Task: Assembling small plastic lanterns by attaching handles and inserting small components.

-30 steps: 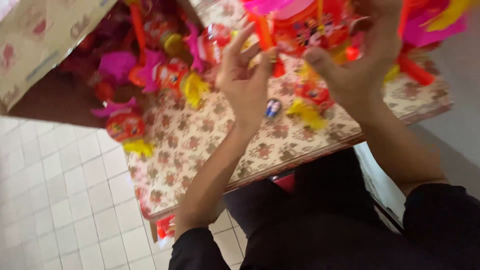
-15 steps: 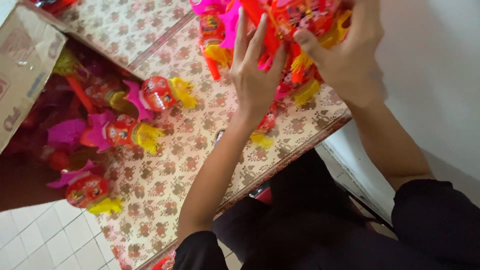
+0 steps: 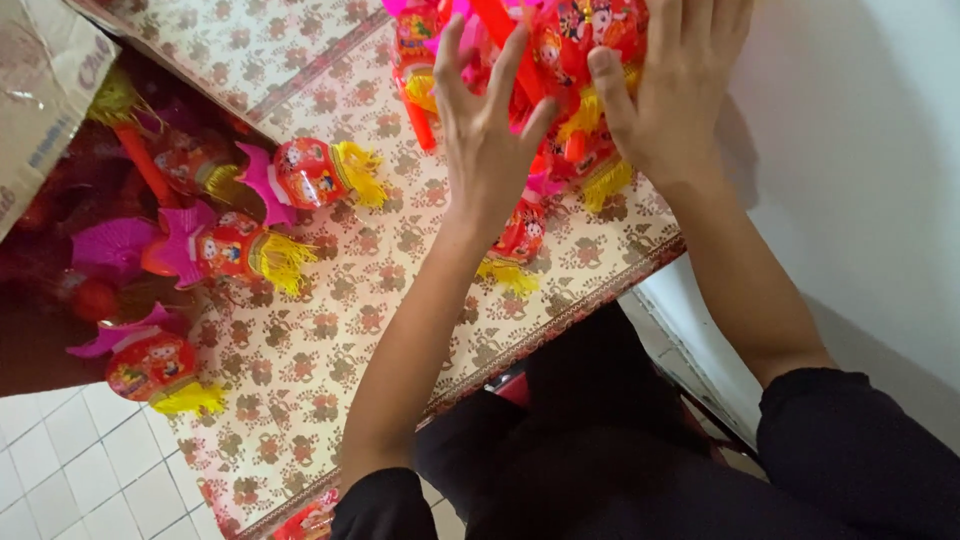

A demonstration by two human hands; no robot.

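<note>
White wall (image 3: pixel 860 150) fills the right side, pale floor tiles (image 3: pixel 60 470) at bottom left. Landmark = table w/ floral-print cloth (image 3: pixel 330 350), running diagonally from top left down to the lower middle, dark patterned border along its near edge.

Cardboard box (image 3: pixel 40 90) sits at the cloth's top-left corner, tipped over the table's left side; dark area under it holds more toys, too dim to tell apart.

Person's black sleeves and dark clothing are just off the cloth's near edge, bottom centre to right.

Bundle of red-and-pink paper lanterns (image 3: pixel 560 60) w/ yellow tassels is at the cloth's far right end, by the wall. Both hands are on it: left hand (image 3: pixel 485 140) pressed against its near-left side, fingers spread wide, not closed round anything; right hand (image 3: pixel 675 85) cupped over its right side, thumb on the front. Hands apart, bundle between them. Firm grip or just touching – can't tell.

Loose lanterns on the cloth: one (image 3: pixel 320 172) left of centre, another (image 3: pixel 230 250) just below-left of it, a third (image 3: pixel 150 365) hanging over the left edge, and a small one (image 3: pixel 518 240) under the left wrist, near the right end.
</note>
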